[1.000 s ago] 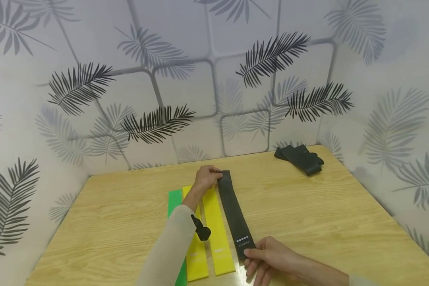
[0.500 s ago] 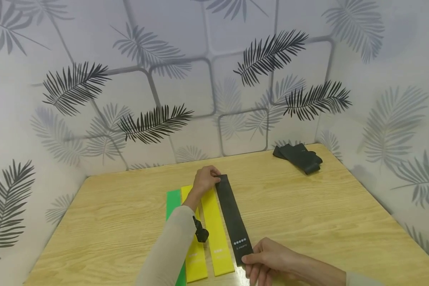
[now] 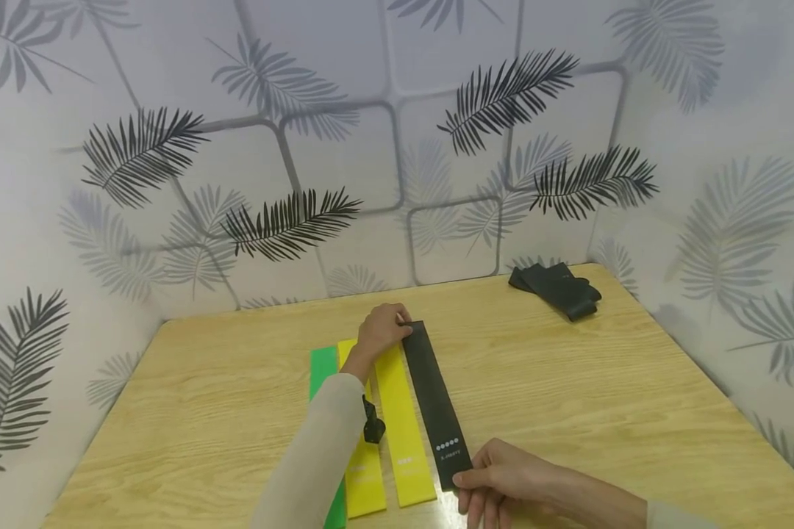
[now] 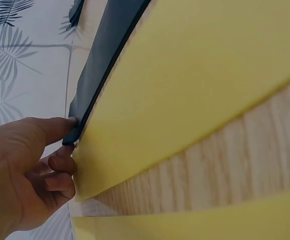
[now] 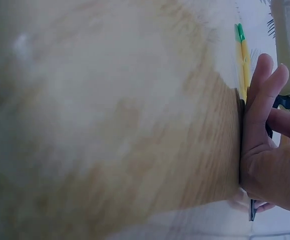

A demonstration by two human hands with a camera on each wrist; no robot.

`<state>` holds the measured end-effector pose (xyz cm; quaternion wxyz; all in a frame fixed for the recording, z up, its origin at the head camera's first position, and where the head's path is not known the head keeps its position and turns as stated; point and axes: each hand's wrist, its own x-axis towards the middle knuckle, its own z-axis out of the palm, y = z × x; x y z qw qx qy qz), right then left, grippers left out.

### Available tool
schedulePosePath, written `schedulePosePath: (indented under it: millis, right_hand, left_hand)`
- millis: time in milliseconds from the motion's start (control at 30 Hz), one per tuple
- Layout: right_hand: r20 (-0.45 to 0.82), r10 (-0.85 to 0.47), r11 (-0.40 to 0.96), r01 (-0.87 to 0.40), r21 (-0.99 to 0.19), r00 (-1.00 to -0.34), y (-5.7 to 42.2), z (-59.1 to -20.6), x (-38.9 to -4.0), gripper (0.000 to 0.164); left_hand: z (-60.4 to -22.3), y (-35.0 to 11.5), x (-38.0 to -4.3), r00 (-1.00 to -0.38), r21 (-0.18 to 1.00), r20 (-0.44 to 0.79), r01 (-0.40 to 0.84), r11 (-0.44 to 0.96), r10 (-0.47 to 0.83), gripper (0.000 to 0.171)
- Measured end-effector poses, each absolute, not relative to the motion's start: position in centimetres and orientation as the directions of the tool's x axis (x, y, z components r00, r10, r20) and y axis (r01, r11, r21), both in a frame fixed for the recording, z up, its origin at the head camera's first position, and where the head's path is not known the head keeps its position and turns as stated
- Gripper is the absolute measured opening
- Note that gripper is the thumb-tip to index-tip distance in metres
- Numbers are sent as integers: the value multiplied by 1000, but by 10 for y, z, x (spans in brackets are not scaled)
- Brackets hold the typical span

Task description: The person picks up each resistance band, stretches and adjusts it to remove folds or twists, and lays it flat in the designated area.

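A flat black resistance band (image 3: pixel 437 400) with white dots and "X-Heavy" lettering stretches between both hands over the table. My left hand (image 3: pixel 380 330) pinches its far end; in the left wrist view the thumb of the left hand (image 4: pixel 19 170) presses on the black band (image 4: pixel 97 75), with fingers curled under. At the near end, my right hand (image 3: pixel 503 477) pinches a corner between thumb and fingers. To the left lie two yellow bands (image 3: pixel 405 433), side by side, and a green band (image 3: pixel 322 367) partly hidden by the left sleeve.
A loosely folded pile of black bands (image 3: pixel 559 290) lies at the table's back right. The wooden table (image 3: pixel 205 411) meets a leaf-patterned wall (image 3: pixel 344 162) behind and stands close to another on the right.
The black band has gone from slightly curved to straight, and its lettering reads more clearly. Its far end has come slightly nearer. Both hands keep their hold with little movement.
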<state>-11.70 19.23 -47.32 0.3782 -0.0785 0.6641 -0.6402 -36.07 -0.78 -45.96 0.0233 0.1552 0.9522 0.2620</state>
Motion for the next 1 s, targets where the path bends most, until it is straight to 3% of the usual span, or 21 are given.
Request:
schedulePosePath:
  millis: [267,600,833,933,1000]
  right_hand:
    - [-419,-638,216,372,-903,-646,195,-470,-123,41]
    - [-451,-717,278,376,-884,-531,198,-469,-126,51]
    - [-449,-793,335,320,-886,-413,215,-465,-135,54]
    - [-413,-780,304,291,-907,-471,230,-463,-152,49]
    - [-380,-721,282,256,-925,-580,243,-460,-169,44]
  left_hand:
    - [-461,-10,-362,-945,447,46,310,839,325,10]
    - [-465,-12,-359,-945,351,50,320,880,324,18]
    - [-479,-18,-355,-924,458,152,380,804,351,24]
    - [-482,-24,-354,-916,532,205,399,747,344,29]
    - [-481,-28,-354,-909,573,256,417,706,329,30]
